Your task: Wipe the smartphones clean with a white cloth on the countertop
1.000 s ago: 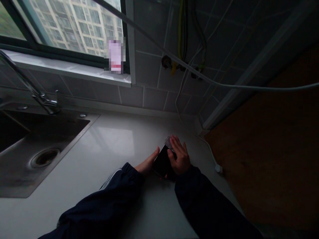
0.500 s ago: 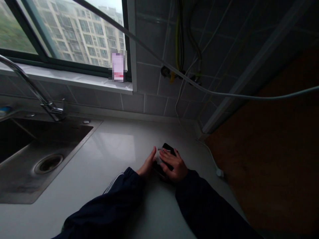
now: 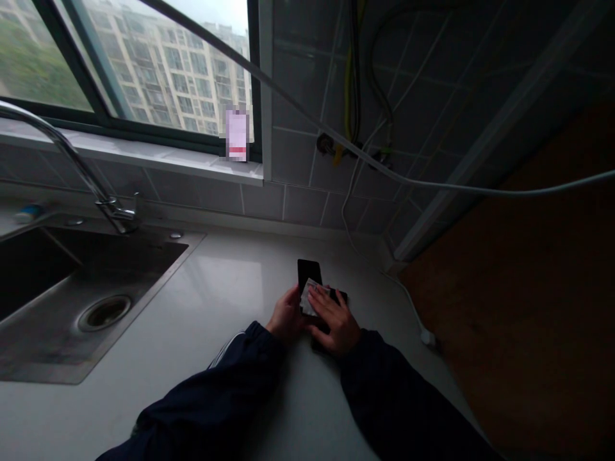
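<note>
Black phone [image 3: 309, 271] in the hands, and a pale wipe [image 3: 310, 301] flat against it!
Here's the left hand [image 3: 287, 315], curled at the phone's left edge and gripping it, over the white counter [image 3: 192, 320] near its right end; whether the phone touches the surface, I can't tell. Facing it, the right hand [image 3: 339, 323] has the wipe under its outstretched fingers, pinned to the phone, whose upper end stands clear beyond. A dark corner [image 3: 341, 295] pokes out past those fingers, too dim to call as part of the phone or something separate. Well off to the left, the steel sink [image 3: 154, 288] and its tap [image 3: 108, 200]; over at the right edge, a white plug [image 3: 426, 337] lies on a cable.
</note>
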Tool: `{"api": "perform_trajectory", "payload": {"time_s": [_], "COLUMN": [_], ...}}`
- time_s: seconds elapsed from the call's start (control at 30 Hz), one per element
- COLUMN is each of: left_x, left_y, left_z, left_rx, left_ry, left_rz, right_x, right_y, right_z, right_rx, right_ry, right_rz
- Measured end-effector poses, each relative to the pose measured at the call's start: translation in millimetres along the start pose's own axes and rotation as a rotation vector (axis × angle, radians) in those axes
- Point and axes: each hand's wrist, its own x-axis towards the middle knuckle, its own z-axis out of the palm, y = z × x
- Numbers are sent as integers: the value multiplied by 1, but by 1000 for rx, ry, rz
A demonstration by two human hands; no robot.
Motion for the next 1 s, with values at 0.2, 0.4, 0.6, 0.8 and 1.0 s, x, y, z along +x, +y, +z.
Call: {"api": "perform_trajectory", "payload": {"time_s": [0.2,0.4,0.6,0.8,1.0], "left_x": [-2,-5,-10,-9,-8], "left_y": [2,6,10,12,6], "left_z": [5,8,13,10,5], "left_rx": [63,118,180,200,292], "left_ry": [-64,24,108,147,43], "left_rz": [-8,146,152,151,160], "right_x": [-3,1,8,15,17], "right_y": [8,8,0,9,10], "right_z": [3,-4,-14,-13,-9], "right_rx": [-26,94,358,992,1312], "right_ry": [88,191,380,530,463], "right_rz": [33,97,480,1041,1174]}}
